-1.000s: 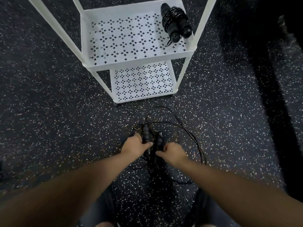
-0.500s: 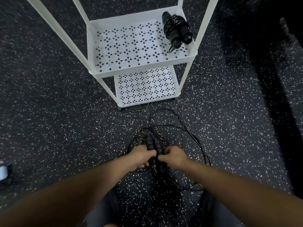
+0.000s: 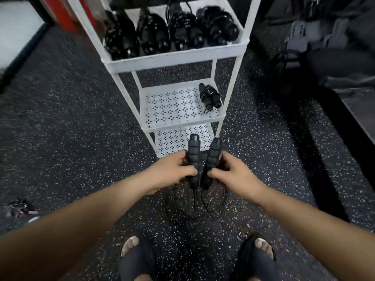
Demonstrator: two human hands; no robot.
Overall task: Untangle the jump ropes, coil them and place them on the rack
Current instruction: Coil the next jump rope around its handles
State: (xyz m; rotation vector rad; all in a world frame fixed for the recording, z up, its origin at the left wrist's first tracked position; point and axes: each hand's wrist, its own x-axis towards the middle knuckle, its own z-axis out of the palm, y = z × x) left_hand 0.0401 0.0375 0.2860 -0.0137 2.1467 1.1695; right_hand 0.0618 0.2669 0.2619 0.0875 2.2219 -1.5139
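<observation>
My left hand (image 3: 174, 172) grips one black foam jump-rope handle (image 3: 193, 155), and my right hand (image 3: 233, 172) grips the other handle (image 3: 213, 157). Both handles point up, side by side, in front of the white rack (image 3: 172, 61). The thin black cord (image 3: 195, 203) hangs from the handles down to the speckled floor between my feet. One coiled jump rope (image 3: 210, 96) lies at the right end of the rack's middle shelf. Several coiled ropes (image 3: 168, 31) fill the top shelf.
The rack's bottom shelf (image 3: 172, 140) sits just behind the handles. My two feet in dark sandals (image 3: 134, 258) stand on the black speckled floor. Dark gym equipment (image 3: 328, 47) fills the right side, a red and white object (image 3: 60, 13) the upper left.
Both hands have lifted the two handles off the floor and the cord now hangs down. The view has risen, so the rack's top shelf shows.
</observation>
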